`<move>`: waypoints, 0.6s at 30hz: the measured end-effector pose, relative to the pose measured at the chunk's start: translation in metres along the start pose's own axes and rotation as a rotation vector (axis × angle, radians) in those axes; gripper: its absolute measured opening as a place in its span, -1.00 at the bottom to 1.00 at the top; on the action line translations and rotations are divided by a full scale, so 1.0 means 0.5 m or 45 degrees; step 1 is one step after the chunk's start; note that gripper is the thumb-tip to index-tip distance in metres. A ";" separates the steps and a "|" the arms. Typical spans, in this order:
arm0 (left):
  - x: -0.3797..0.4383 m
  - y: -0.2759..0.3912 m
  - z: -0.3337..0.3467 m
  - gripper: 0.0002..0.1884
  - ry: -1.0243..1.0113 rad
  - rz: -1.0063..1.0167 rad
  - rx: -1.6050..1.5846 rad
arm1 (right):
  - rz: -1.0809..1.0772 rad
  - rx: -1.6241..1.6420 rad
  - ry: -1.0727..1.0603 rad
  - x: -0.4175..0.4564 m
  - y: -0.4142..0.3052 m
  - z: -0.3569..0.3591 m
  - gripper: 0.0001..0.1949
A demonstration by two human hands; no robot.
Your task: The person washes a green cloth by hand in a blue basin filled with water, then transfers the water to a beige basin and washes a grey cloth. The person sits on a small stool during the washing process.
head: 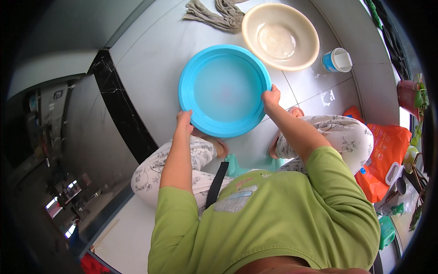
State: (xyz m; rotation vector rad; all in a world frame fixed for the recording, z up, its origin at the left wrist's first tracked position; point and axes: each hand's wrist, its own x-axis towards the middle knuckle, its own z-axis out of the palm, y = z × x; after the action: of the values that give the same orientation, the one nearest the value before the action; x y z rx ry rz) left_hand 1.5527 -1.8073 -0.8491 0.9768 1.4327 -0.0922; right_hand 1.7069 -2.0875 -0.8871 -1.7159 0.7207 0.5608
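A round blue plastic basin (186,72) lies before me, with cloudy, pale liquid inside it. My left hand (184,120) grips its rim at the lower left, and my right hand (271,97) grips the rim on the right side. The fingers under the rim are mostly hidden. Just beyond, at the upper right, a cream plastic basin (314,44) stands on the tiled floor with a little clear liquid or shine at its bottom. A wrung grey-brown cloth (219,19) lies on the floor beside the cream basin.
A small white and blue plastic tub (337,60) stands near the wall at right. An orange plastic bag (383,154) with a handle is beside my right knee. Further right hangs greenery in a pink pot (408,97). A black marble threshold (119,99) crosses the floor at left.
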 end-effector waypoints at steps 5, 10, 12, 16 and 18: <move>-0.046 -0.012 -0.001 -0.64 0.170 -0.149 0.023 | -0.036 -0.034 0.037 -0.014 0.003 -0.011 -0.57; -0.056 -0.032 -0.021 -0.64 0.210 0.043 0.006 | -0.089 -0.048 -0.003 -0.013 0.007 -0.025 -0.57; -0.066 -0.035 -0.022 -0.64 0.268 0.109 0.079 | -0.069 -0.012 -0.013 -0.016 0.000 -0.036 -0.60; -0.090 -0.025 -0.028 -0.64 0.203 0.239 0.080 | -0.113 0.068 -0.021 -0.029 -0.016 -0.064 -0.69; -0.106 -0.018 -0.020 -0.64 0.200 0.276 0.103 | -0.102 0.084 -0.022 -0.038 -0.027 -0.079 -0.73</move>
State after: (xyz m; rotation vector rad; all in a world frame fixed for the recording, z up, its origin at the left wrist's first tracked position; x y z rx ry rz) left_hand 1.5285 -1.8328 -0.8069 1.2221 1.4653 0.0883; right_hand 1.7034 -2.1199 -0.8551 -1.6691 0.6484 0.4906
